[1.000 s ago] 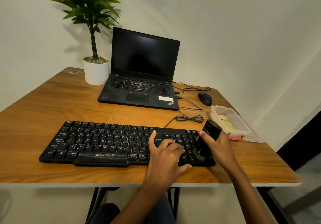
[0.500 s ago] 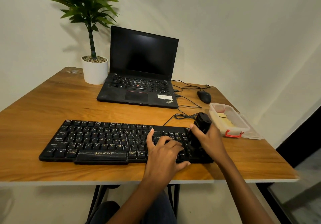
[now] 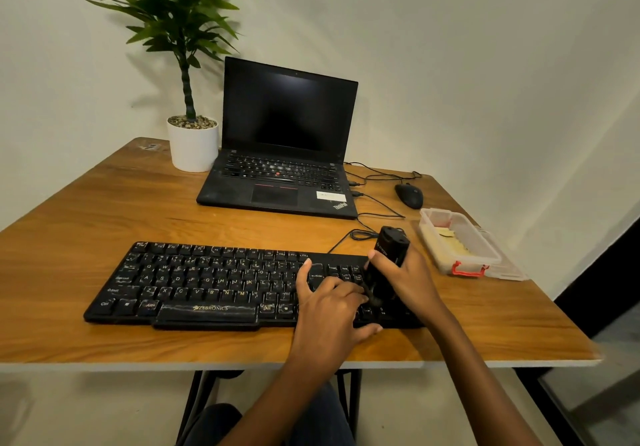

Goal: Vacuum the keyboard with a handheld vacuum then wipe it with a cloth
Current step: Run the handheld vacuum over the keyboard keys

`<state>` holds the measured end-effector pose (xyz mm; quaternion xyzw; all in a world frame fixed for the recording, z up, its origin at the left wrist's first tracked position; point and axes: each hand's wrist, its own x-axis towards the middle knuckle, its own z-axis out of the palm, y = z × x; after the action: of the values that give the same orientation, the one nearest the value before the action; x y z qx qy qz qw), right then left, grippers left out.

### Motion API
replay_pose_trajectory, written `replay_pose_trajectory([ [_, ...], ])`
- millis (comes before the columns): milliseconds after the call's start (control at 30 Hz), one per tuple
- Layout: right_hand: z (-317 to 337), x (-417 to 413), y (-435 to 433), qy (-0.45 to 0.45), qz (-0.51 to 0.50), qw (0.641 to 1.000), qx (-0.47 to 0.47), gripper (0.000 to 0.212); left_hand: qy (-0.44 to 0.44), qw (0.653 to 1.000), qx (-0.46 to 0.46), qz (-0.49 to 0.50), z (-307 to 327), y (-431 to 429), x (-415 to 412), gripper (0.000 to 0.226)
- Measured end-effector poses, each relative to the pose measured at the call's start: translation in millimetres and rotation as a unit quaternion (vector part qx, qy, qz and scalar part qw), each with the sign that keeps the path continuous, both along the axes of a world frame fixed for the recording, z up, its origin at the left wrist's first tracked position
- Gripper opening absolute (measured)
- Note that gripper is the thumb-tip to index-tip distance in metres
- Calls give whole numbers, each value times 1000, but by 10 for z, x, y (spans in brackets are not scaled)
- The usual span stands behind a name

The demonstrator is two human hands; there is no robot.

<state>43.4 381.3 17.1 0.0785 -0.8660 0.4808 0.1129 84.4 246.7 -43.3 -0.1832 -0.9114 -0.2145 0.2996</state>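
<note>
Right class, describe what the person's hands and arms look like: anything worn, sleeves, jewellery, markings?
The left hand and right hand are bare: no gloves and no rings that I can see. The left forearm and right forearm are bare too, with no sleeves, watch or bracelet down to the picture's bottom edge. No markings show.

Black handheld vacuum [image 3: 389, 258] stands nose-down — tilted — on the right-hand keys of the black keyboard [image 3: 207, 283].
</note>
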Motion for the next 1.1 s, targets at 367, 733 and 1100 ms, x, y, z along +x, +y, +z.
replay_pose_trajectory([
  [367,24,-64,-5,20,-8,1000,2,10,-3,1000,-1,3,-10,5,-4,41],
  [733,57,-172,37,12,-5,1000,27,13,-1,1000,1,1,-9,7,-9,42],
  [1100,36,-163,89,12,-25,999,18,16,-2,1000,7,3,-19,10,-9,43],
])
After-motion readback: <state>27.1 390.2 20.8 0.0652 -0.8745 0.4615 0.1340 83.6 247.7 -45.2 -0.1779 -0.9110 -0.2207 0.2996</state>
